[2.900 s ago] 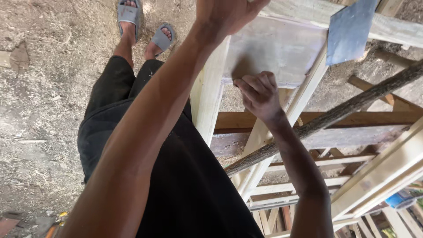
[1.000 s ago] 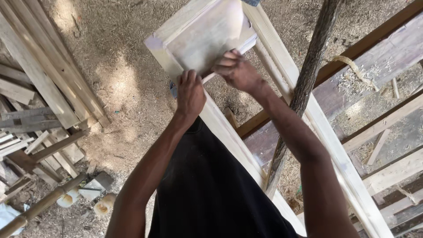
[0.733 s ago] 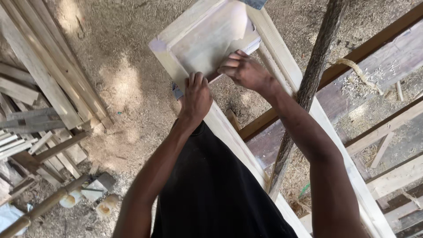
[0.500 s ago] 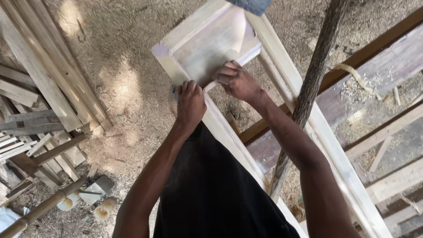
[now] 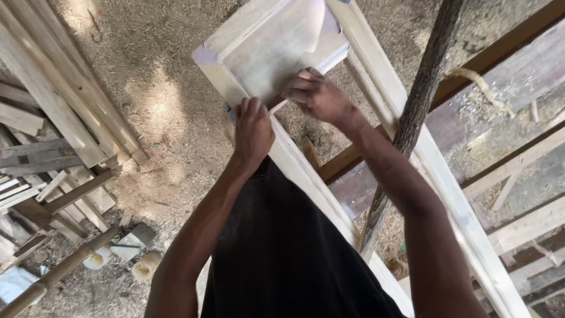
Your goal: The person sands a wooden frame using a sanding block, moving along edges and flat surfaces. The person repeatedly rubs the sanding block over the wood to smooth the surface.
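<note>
pale wooden frame with long parallel rails (image 5: 376, 88): runs from upper centre down to lower right, standing tilted over sawdust-strewn ground (image 5: 159, 88).

flat pale wooden panel, roughly square, whitish and smooth (image 5: 276, 47): seated in the upper end of the frame, between its rails; lower edge faces the person.

left hand (image 5: 252, 129): fingers curled over the left rail of the frame, just below the panel's lower left corner; knuckles up, grip closed on the rail.

right hand (image 5: 318, 97): fingers bent and pressed together at the panel's lower edge, touching it; whether something small is pinched in the fingertips cannot be told, as the knuckles hide it.

black garment (image 5: 282, 247): worn by the person, fills the lower centre between the two forearms.

dark rough-barked pole (image 5: 412, 118): slants from upper right to lower centre, crossing the frame beside the right forearm.

brown wooden beam (image 5: 500, 56): lies diagonally under the frame at right, with pale shavings (image 5: 477, 82) on the boards beside it.

stack of grey and pale wooden planks (image 5: 53, 118): at left, leaning and piled, well apart from the hands.

bamboo pole (image 5: 53, 274): lower left, lying on the ground near short cut bamboo pieces (image 5: 144, 265).

pale timber battens (image 5: 529, 224): lower right, beneath the frame.
</note>
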